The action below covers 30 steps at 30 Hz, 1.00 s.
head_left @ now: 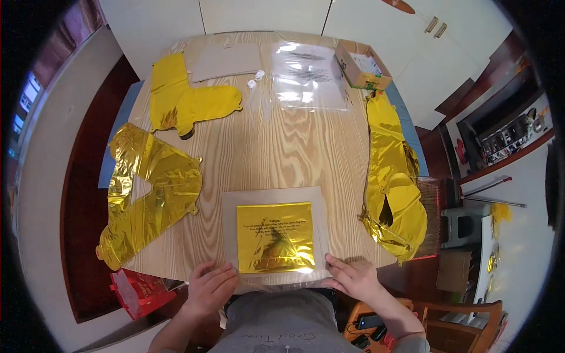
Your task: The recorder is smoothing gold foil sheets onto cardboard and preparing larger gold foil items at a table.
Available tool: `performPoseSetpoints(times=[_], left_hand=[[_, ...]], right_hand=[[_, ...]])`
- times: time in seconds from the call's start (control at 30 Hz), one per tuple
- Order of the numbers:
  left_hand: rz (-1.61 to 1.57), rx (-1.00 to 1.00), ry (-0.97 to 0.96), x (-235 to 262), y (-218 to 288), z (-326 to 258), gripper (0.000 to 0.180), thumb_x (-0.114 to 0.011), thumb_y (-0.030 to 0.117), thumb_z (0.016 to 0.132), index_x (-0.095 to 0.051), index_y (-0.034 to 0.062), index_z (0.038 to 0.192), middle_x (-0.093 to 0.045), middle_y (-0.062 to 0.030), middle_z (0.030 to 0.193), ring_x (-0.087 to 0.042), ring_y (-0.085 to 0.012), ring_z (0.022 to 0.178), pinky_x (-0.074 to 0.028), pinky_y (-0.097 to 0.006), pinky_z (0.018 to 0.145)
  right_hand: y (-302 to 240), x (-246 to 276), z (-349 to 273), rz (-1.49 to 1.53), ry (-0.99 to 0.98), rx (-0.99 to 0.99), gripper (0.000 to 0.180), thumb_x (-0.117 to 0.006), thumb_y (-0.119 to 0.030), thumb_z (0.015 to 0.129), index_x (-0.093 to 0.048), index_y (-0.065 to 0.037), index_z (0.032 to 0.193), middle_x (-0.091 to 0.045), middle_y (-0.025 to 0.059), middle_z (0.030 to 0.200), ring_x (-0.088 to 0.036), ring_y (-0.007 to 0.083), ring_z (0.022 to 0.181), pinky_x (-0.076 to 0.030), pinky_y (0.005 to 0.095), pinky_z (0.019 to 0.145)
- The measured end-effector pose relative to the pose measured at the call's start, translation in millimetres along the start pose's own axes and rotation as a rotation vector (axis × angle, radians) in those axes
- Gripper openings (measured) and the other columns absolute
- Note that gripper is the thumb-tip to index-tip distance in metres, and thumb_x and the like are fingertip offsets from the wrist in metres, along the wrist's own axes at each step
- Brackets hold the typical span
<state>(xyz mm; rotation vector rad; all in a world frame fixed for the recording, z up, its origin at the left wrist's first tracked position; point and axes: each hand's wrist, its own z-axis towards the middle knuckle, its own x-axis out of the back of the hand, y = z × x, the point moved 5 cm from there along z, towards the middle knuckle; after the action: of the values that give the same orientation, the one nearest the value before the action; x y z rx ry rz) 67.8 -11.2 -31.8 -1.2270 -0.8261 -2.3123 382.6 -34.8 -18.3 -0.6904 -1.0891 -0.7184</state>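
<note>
Flat, the shiny gold foil packet [275,237] lies square between both hands.

Print on the folded gold foil [275,237] is too small to read. Both forearms leave the lower edge.

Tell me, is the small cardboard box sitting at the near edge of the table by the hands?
No, the cardboard box sits at the table's far right corner, away from both hands.
</note>
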Motion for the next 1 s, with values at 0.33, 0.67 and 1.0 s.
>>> performPoseSetpoints(times=[0.33, 0.67, 1.0], left_hand=[[0.003, 0.218, 0.144, -0.4, 3.7, 6.0, 0.015, -0.074, 0.006, 0.072, -0.063, 0.0133, 0.081, -0.071, 0.0006, 0.093, -0.069, -0.0138, 0.093, -0.040, -0.036, 0.077], [0.024, 0.286, 0.219, -4.1, 3.5, 10.5, 0.016, -0.070, 0.002, 0.069, -0.060, 0.0110, 0.077, -0.069, -0.0019, 0.085, -0.068, -0.0162, 0.079, -0.038, -0.035, 0.073], [0.093, 0.303, 0.232, -12.6, 7.1, 9.7, 0.021, -0.069, -0.002, 0.067, -0.055, 0.0111, 0.076, -0.061, -0.0033, 0.082, -0.063, -0.0205, 0.079, -0.040, -0.039, 0.073]], right_hand=[[-4.7, -4.2, 2.7, 0.053, 0.147, -0.105, 0.017, -0.075, -0.017, 0.078, -0.061, -0.009, 0.083, -0.073, 0.0057, 0.103, -0.062, 0.0156, 0.057, -0.045, 0.0297, 0.053], [-6.9, -5.6, 3.9, 0.078, 0.185, -0.187, 0.015, -0.074, -0.011, 0.078, -0.063, -0.006, 0.087, -0.073, 0.0066, 0.094, -0.065, 0.0181, 0.061, -0.045, 0.0310, 0.052], [-14.7, -9.8, 7.4, -0.024, 0.290, -0.194, 0.018, -0.075, -0.010, 0.075, -0.060, -0.008, 0.084, -0.072, 0.0030, 0.091, -0.065, 0.0184, 0.061, -0.049, 0.0296, 0.055]])
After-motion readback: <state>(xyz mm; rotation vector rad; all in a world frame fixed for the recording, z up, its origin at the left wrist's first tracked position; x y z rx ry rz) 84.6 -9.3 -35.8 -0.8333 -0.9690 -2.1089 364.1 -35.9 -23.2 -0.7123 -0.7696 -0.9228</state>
